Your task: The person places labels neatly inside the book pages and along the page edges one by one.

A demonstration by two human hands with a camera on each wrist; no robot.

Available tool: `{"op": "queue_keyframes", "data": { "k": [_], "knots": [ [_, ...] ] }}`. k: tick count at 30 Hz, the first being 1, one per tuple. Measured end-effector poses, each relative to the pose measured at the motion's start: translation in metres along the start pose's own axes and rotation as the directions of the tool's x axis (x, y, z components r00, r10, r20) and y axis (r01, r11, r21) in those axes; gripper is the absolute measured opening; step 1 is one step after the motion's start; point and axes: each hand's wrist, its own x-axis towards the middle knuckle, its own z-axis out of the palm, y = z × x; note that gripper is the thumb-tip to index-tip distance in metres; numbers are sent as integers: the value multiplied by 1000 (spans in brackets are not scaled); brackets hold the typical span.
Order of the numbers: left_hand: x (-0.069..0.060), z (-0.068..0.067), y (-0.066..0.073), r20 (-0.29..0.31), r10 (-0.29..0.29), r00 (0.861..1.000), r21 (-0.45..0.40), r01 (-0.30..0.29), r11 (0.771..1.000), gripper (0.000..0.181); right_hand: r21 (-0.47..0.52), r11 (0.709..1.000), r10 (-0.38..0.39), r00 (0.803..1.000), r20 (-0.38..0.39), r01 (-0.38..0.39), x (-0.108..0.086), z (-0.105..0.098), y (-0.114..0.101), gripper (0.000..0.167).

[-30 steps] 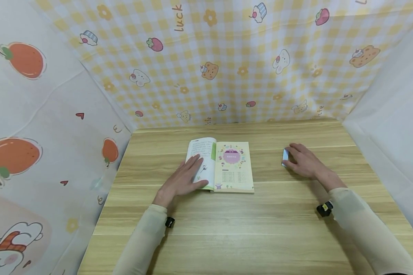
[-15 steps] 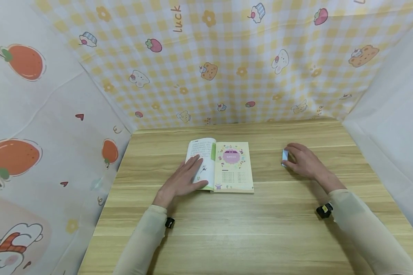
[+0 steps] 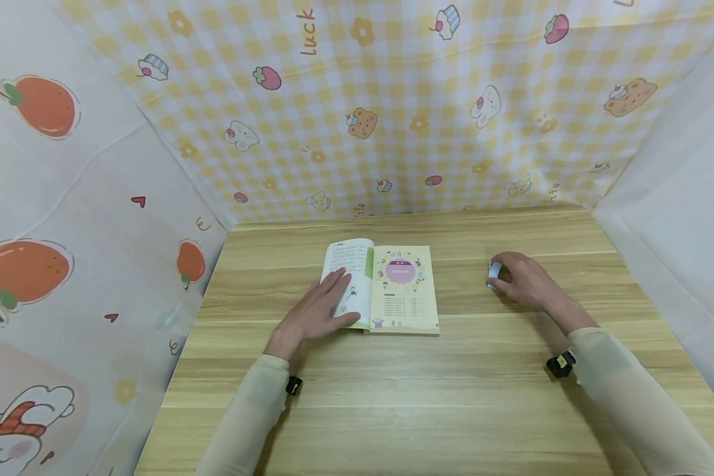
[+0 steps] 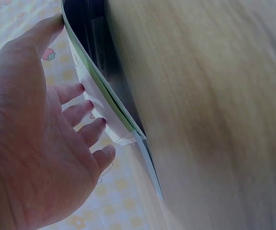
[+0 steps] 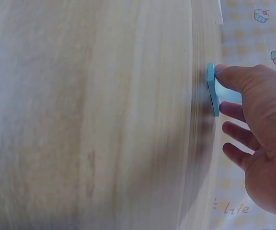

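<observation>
An open book lies face up on the wooden table, text and a small drawing on its left page, a purple round design on the right. My left hand rests on the left page with fingers spread; in the left wrist view the fingers touch the curved page. Off to the book's right, my right hand pinches a small light blue pad, probably sticky notes, thumb and index finger at its two ends. In the right wrist view the blue pad looks bent. Part of it is hidden by the fingers.
The wooden table meets a yellow checked cloth at its back edge. White cloths hang at the left and right sides. A small black camera sits on the right wrist, another on the left.
My right fingers have shifted slightly and the blue pad, flat-looking before, now shows a bent, narrower outline between them. The left hand and the book stay still.
</observation>
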Motion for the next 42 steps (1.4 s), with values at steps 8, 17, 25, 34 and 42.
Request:
{"op": "queue_keyframes", "data": {
  "k": [8,17,25,34,42],
  "knots": [
    [0,0,0,6,-7,1000,0,7,1000,103,-11,1000,-27,1000,-14,27,0,1,-1,36],
    [0,0,1,15,-16,1000,-3,16,1000,103,-20,998,-62,998,-25,61,-2,1,-2,29],
    [0,-1,1,-3,-3,1000,-6,3,1000,100,-21,998,-66,998,-7,66,-1,0,-3,38],
    [1,-1,2,-5,-1,1000,-15,1,1000,100,-35,996,-77,997,0,77,-1,-1,-4,37],
    [1,-1,3,0,-8,1000,-7,8,1000,101,-60,994,-92,996,0,92,-1,-2,-6,44]
  ]
}}
